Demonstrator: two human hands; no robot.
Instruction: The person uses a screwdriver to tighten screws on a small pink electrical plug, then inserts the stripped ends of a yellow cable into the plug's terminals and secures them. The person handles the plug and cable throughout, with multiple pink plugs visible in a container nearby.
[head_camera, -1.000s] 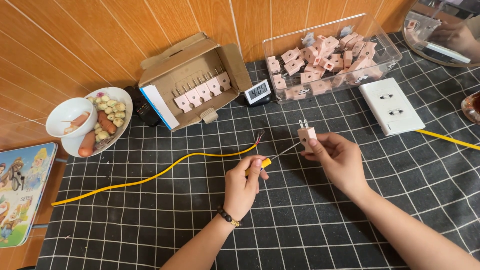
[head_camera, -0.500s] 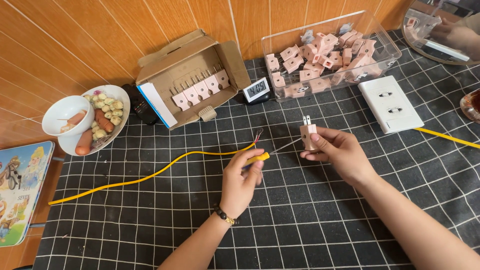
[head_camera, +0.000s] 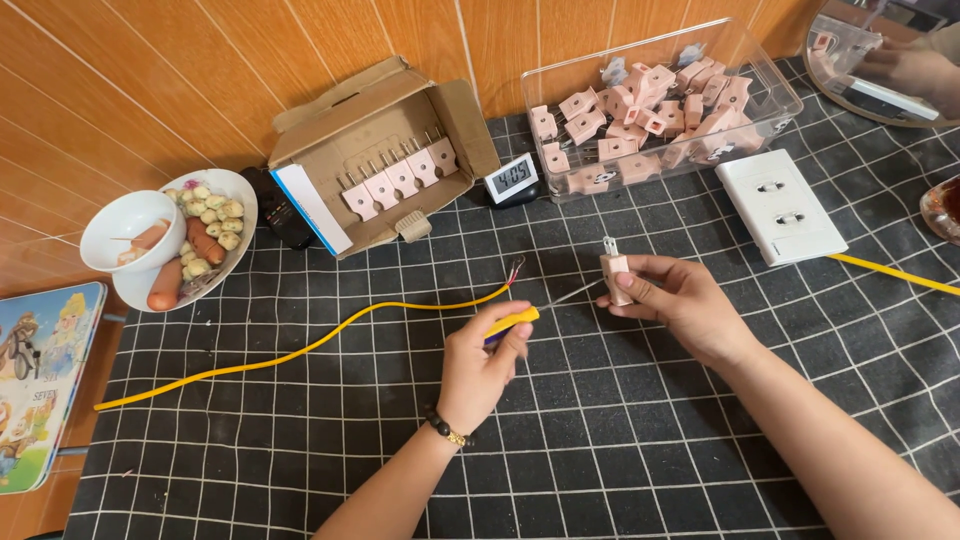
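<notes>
Checkered black cloth covers the desk, wood-look wall behind. Left hand is closed around a yellow screwdriver, tip pointing at the pink plug pinched in the right hand, about mid-desk. Yellow cable runs off to the left edge. Cardboard box and clear bin of plugs sit along the back edge.
</notes>
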